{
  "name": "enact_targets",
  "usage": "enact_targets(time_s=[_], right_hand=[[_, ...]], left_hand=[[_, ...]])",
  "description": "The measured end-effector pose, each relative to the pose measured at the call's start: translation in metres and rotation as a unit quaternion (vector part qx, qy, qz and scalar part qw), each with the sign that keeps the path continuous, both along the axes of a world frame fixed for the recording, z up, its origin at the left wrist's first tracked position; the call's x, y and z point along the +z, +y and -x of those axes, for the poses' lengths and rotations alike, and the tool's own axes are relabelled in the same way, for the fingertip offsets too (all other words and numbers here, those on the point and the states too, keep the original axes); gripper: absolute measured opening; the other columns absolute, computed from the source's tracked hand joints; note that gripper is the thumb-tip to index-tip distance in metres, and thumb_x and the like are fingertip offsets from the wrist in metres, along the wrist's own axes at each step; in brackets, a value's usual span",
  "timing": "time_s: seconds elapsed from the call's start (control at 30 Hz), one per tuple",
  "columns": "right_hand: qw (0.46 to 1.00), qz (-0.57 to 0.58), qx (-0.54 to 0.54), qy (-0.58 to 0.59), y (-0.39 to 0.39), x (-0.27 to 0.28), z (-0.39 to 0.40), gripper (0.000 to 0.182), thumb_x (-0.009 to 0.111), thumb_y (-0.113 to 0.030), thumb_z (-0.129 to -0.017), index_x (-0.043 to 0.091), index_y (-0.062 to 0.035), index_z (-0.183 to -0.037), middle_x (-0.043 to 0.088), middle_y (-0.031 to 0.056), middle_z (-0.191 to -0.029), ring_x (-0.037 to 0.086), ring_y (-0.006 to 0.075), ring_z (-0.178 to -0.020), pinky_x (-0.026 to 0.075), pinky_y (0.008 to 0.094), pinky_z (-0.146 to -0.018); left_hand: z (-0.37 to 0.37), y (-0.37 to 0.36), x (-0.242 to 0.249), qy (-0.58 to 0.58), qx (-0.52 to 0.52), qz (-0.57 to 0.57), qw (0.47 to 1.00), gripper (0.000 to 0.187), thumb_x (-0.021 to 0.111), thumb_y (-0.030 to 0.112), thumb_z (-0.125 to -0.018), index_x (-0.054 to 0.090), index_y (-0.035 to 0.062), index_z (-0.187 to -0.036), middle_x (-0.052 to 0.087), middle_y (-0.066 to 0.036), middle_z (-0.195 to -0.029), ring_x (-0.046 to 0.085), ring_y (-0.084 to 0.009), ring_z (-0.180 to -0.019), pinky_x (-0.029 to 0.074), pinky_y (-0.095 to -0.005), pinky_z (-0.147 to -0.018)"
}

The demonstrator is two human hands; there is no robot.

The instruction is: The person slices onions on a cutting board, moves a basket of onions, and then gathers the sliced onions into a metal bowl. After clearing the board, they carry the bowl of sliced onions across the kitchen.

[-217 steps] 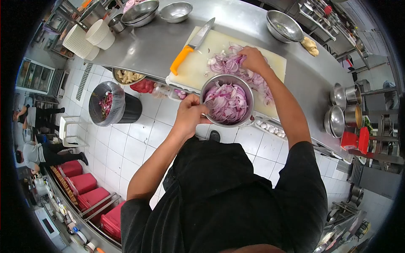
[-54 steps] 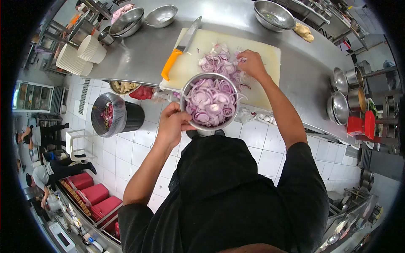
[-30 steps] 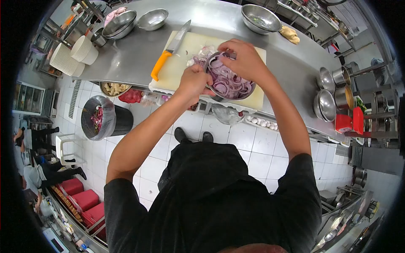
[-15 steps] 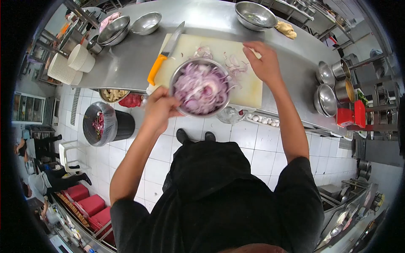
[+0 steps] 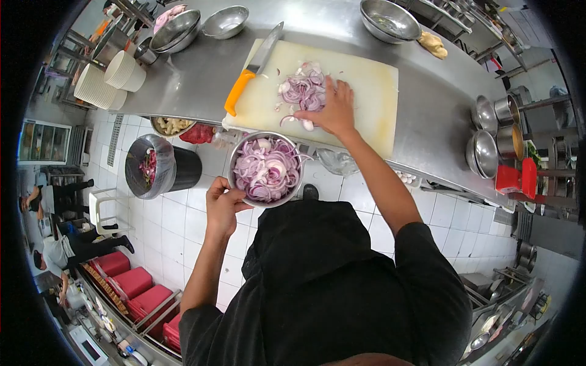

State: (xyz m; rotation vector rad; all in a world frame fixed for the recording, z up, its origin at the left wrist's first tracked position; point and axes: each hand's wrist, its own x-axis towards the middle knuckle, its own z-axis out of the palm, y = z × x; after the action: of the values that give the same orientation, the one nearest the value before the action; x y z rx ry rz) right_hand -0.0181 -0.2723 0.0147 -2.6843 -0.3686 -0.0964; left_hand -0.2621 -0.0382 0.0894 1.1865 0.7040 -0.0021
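Note:
My left hand [image 5: 223,202] grips the rim of a round metal bowl [image 5: 267,204], held off the counter's front edge. Sliced red onion [image 5: 266,166] heaps inside it, some strands hanging over the right side. On the white cutting board [image 5: 372,100], my right hand [image 5: 334,111] lies with fingers spread against the right side of a pile of sliced red onion [image 5: 303,85]. Small scraps are scattered around the pile. A knife with an orange handle [image 5: 240,91] rests along the board's left edge, its blade pointing away from me.
More metal bowls [image 5: 390,21] stand at the counter's back and left, with a yellow cloth [image 5: 432,45]. Stacked white tubs [image 5: 97,90] sit at the left end. A lined black bin [image 5: 183,169] is on the floor. Other people [image 5: 73,244] are at far left.
The bowl has come off the board toward me, lower and left, with my left hand. My right hand has moved left and down onto the board, and the onion there is gathered into a pile.

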Motion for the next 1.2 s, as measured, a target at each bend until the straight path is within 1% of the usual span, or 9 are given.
enact_targets(time_s=[0.27,0.5,0.7,0.73,0.83,0.93,1.03,1.07,1.2], right_hand=[[0.99,-0.067,0.042,-0.121,0.002,-0.033,-0.028,0.043,0.071,-0.028,-0.077,0.07,-0.0066,-0.115,0.054,0.0173,-0.124,0.046,0.0372,-0.119,0.037,0.0479,-0.105],[0.98,-0.118,0.044,-0.154,-0.026,-0.036,-0.068,0.031,0.076,-0.014,-0.068,0.074,-0.0033,-0.097,0.068,0.0174,-0.099,0.065,0.0341,-0.089,0.053,0.04,-0.083],[0.945,-0.314,-0.04,0.079,-0.052,0.009,-0.086,0.026,0.077,-0.016,-0.07,0.074,0.0001,-0.09,0.069,0.0096,-0.069,0.062,0.0206,-0.059,0.05,0.0316,-0.061],[0.916,-0.385,-0.009,0.114,-0.049,0.041,-0.067,0.011,0.072,-0.007,-0.077,0.072,-0.0013,-0.087,0.056,-0.0033,-0.063,0.046,0.0047,-0.053,0.035,0.0236,-0.048],[0.917,-0.364,0.025,0.161,-0.046,0.113,-0.028,0.012,0.071,-0.004,-0.076,0.071,0.0001,-0.088,0.059,-0.0012,-0.068,0.051,0.0072,-0.057,0.042,0.025,-0.053],[0.938,-0.318,0.135,0.023,-0.042,0.131,0.001,0.021,0.072,-0.004,-0.071,0.07,0.0012,-0.091,0.066,0.0051,-0.081,0.061,0.0178,-0.069,0.049,0.0299,-0.066],[0.976,-0.1,0.182,-0.061,-0.038,0.13,0.019,0.036,0.073,-0.005,-0.063,0.069,0.0001,-0.098,0.068,0.0121,-0.103,0.064,0.0306,-0.092,0.051,0.035,-0.085],[0.982,-0.073,0.172,-0.005,-0.037,0.131,0.027,0.045,0.072,-0.007,-0.061,0.068,-0.003,-0.106,0.064,0.0161,-0.115,0.061,0.0356,-0.105,0.049,0.0376,-0.092],[0.976,-0.136,0.17,-0.013,-0.052,0.142,0.038,0.041,0.069,-0.006,-0.068,0.067,-0.0037,-0.109,0.064,0.0151,-0.116,0.061,0.0337,-0.109,0.048,0.0371,-0.097]], left_hand=[[-0.005,-0.017,0.005,0.01,-0.006,0.024,1.0,0.019,0.056,-0.011,-0.076,0.046,0.0047,-0.078,0.057,-0.008,-0.076,0.063,-0.0182,-0.064,0.065,-0.0369,-0.056],[-0.02,-0.023,0.008,-0.017,-0.028,0.036,0.999,0.019,0.057,-0.009,-0.075,0.045,0.0061,-0.077,0.056,-0.007,-0.077,0.063,-0.0181,-0.064,0.064,-0.0378,-0.056],[-0.06,-0.042,0.008,-0.002,-0.063,0.039,0.997,0.013,0.058,-0.006,-0.078,0.05,0.0052,-0.079,0.059,-0.009,-0.08,0.064,-0.0211,-0.067,0.063,-0.0392,-0.058],[-0.068,-0.045,0.006,-0.009,-0.067,0.046,0.997,0.013,0.057,-0.006,-0.078,0.05,0.0053,-0.08,0.059,-0.009,-0.08,0.064,-0.0216,-0.067,0.063,-0.0398,-0.059],[-0.096,-0.057,0.013,-0.006,-0.085,0.048,0.995,0.015,0.056,-0.006,-0.08,0.048,0.0065,-0.08,0.058,-0.01,-0.078,0.065,-0.0233,-0.066,0.062,-0.0421,-0.058],[-0.122,-0.074,0.023,-0.029,-0.099,0.061,0.993,0.016,0.055,-0.006,-0.081,0.045,0.007,-0.08,0.058,-0.011,-0.077,0.064,-0.0234,-0.063,0.061,-0.0416,-0.053],[-0.147,-0.088,0.019,-0.043,-0.123,0.057,0.99,0.016,0.055,-0.006,-0.081,0.045,0.0067,-0.08,0.058,-0.011,-0.076,0.063,-0.0233,-0.063,0.061,-0.0416,-0.051],[-0.154,-0.093,0.017,-0.056,-0.123,0.058,0.989,0.016,0.055,-0.006,-0.081,0.045,0.0064,-0.079,0.058,-0.012,-0.078,0.064,-0.0231,-0.065,0.062,-0.0415,-0.052],[-0.164,-0.108,0.018,-0.053,-0.114,0.038,0.991,0.02,0.057,-0.009,-0.075,0.044,0.0061,-0.073,0.053,-0.009,-0.075,0.06,-0.0209,-0.06,0.06,-0.0371,-0.046]])
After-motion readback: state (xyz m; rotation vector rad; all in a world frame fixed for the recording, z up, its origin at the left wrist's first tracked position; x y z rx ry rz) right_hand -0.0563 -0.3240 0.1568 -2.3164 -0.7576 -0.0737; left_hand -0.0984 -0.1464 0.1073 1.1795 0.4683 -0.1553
